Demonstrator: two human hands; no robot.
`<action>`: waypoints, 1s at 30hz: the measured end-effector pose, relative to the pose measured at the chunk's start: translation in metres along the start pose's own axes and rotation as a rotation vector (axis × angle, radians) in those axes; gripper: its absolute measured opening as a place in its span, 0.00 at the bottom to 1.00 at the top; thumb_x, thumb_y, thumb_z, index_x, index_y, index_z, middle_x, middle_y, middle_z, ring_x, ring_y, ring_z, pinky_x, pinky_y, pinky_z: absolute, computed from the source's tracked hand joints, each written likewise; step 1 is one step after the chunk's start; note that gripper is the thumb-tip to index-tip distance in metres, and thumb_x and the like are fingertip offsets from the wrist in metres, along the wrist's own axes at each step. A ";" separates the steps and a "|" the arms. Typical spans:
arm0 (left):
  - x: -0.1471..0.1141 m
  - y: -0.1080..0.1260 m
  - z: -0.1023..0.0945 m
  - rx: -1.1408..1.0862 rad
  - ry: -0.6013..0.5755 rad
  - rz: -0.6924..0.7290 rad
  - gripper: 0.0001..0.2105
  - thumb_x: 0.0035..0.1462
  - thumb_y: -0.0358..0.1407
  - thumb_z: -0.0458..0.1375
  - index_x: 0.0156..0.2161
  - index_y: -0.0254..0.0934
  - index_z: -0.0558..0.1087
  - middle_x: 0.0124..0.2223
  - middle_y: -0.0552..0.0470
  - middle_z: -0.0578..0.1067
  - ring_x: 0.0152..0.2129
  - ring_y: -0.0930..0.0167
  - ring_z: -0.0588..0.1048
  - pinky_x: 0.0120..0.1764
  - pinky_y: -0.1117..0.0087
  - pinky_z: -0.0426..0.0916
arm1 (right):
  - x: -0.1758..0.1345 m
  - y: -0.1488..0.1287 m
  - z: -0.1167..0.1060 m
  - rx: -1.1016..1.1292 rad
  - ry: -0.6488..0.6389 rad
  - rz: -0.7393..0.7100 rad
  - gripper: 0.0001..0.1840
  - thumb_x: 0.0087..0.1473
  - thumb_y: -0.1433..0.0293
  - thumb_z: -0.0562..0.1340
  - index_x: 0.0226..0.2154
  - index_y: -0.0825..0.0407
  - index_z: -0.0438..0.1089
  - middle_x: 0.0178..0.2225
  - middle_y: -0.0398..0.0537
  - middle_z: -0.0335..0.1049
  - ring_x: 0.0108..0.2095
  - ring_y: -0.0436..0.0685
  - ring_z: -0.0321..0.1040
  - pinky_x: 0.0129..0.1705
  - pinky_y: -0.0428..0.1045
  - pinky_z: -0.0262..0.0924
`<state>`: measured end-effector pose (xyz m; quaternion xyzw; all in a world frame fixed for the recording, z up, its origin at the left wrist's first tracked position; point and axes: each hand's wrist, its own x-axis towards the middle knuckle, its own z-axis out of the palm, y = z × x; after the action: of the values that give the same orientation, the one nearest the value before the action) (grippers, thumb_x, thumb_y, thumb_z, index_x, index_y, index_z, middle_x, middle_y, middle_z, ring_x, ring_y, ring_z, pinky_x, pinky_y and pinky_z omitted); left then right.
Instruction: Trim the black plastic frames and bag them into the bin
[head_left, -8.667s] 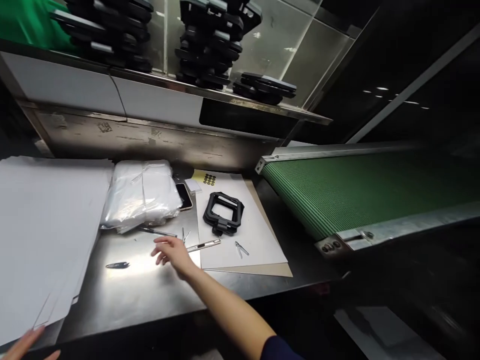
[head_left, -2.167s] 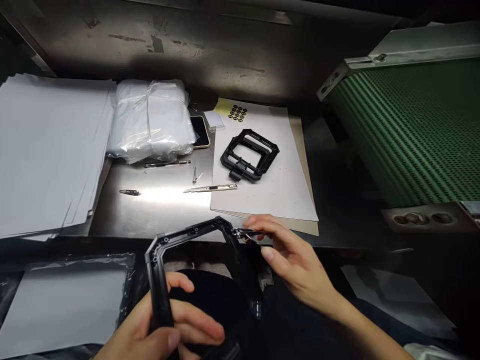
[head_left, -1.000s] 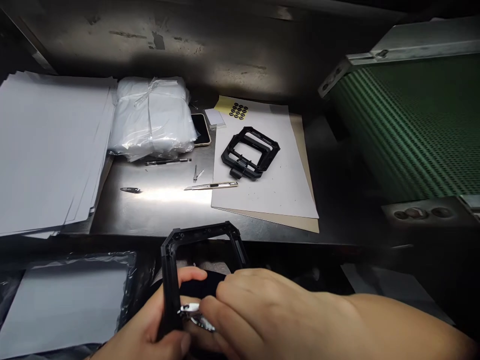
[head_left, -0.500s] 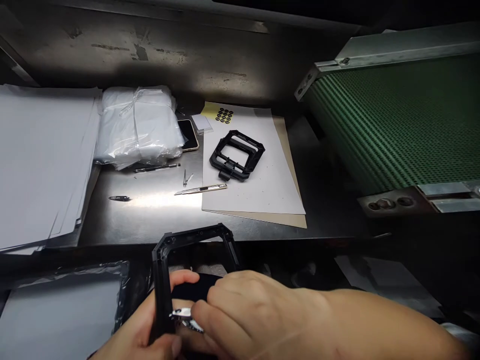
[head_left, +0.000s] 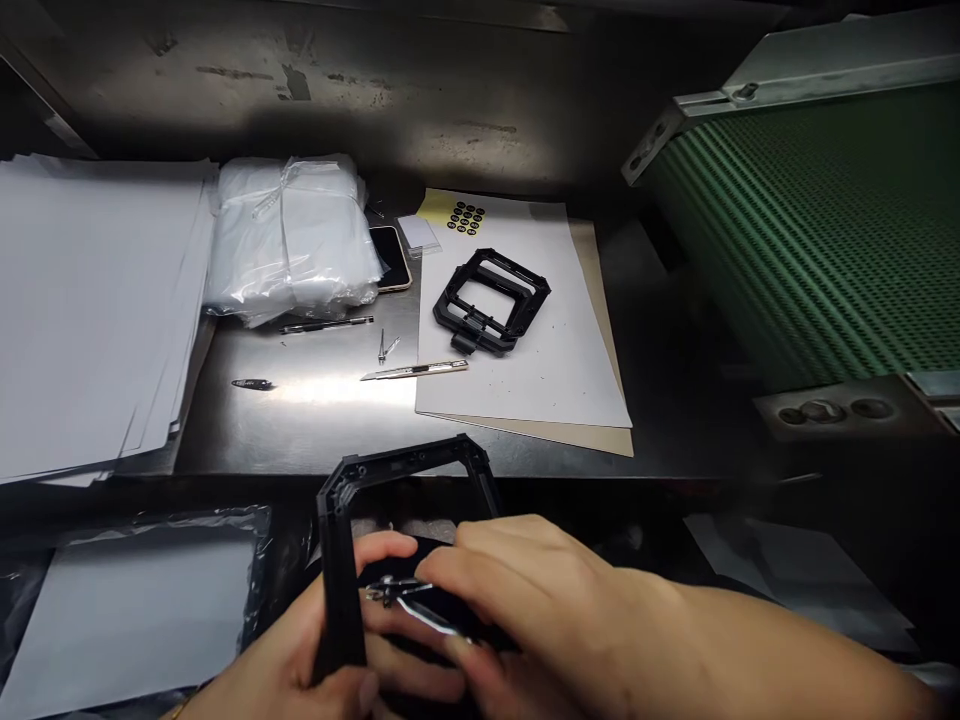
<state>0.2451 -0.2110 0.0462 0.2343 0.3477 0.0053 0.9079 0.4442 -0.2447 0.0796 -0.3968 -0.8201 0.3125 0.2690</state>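
My left hand point(head_left: 300, 640) is closed around the left side of a black plastic frame point(head_left: 341, 560), which stands upright in front of me below the table edge. In my right hand point(head_left: 525, 600) is a small shiny nail clipper point(head_left: 420, 600), pinched between thumb and forefinger. Its jaws point left, inside the frame's opening and close to its left bar; I cannot tell whether they touch it. My right hand covers the frame's lower right part. A second black frame point(head_left: 491, 300) lies on white paper point(head_left: 570, 370) on the table.
On the metal table lie a craft knife point(head_left: 416, 370), a pen point(head_left: 326, 325), a small dark blade-shaped piece point(head_left: 253, 384) and a phone point(head_left: 391, 260). Wrapped plastic bags point(head_left: 292, 240) and a paper stack point(head_left: 90, 320) stand left. A green conveyor belt point(head_left: 825, 250) is at right.
The nail clipper has turned and moved slightly up and away from the frame's left bar, its lever now showing. My view has shifted a little, so everything sits further right.
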 end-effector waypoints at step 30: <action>0.001 0.004 -0.010 0.311 -0.056 0.027 0.25 0.47 0.40 0.55 0.51 0.43 0.56 0.40 0.48 0.73 0.35 0.64 0.71 0.41 0.65 0.61 | 0.012 -0.018 -0.001 -0.214 -0.311 0.078 0.09 0.46 0.73 0.56 0.34 0.56 0.64 0.27 0.44 0.66 0.24 0.50 0.61 0.22 0.45 0.55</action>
<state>0.2403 -0.2031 0.0413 0.3768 0.3155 -0.0428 0.8699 0.4300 -0.2432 0.0953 -0.4015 -0.8643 0.2913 0.0832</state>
